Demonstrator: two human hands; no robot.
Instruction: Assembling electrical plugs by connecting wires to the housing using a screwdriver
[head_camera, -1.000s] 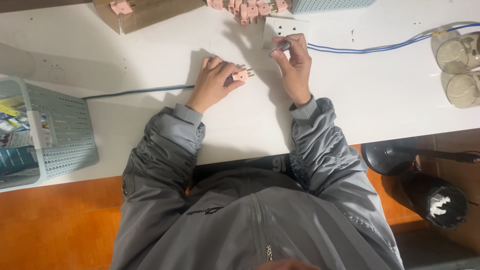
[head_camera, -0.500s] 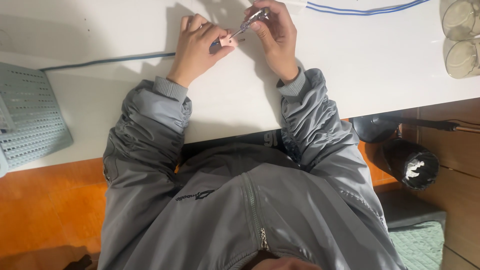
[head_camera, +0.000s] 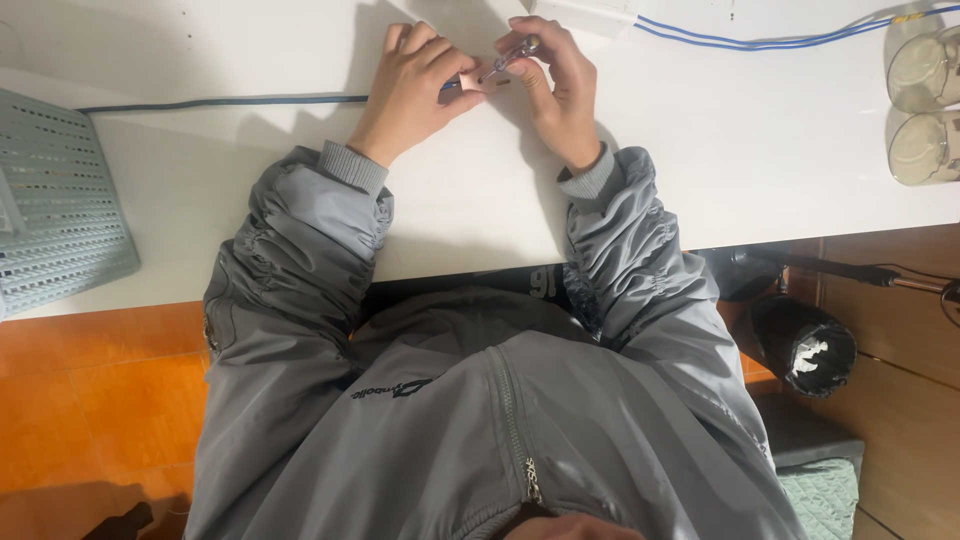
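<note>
White table, grey jacket, blue cables, pale grey-green perforated basket, orange floor.

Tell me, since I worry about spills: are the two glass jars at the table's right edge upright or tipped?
Upright. Both glass jars show round mouths facing the camera, standing on the white table.

I am reaching both arms far out in front of me, and both are bending at the elbows in grey sleeves. My left hand is curling its fingers in, knuckles up. My right hand is sitting just beside it, pinching with thumb and fingers. The fingertips of both hands are almost meeting in the middle.
</note>
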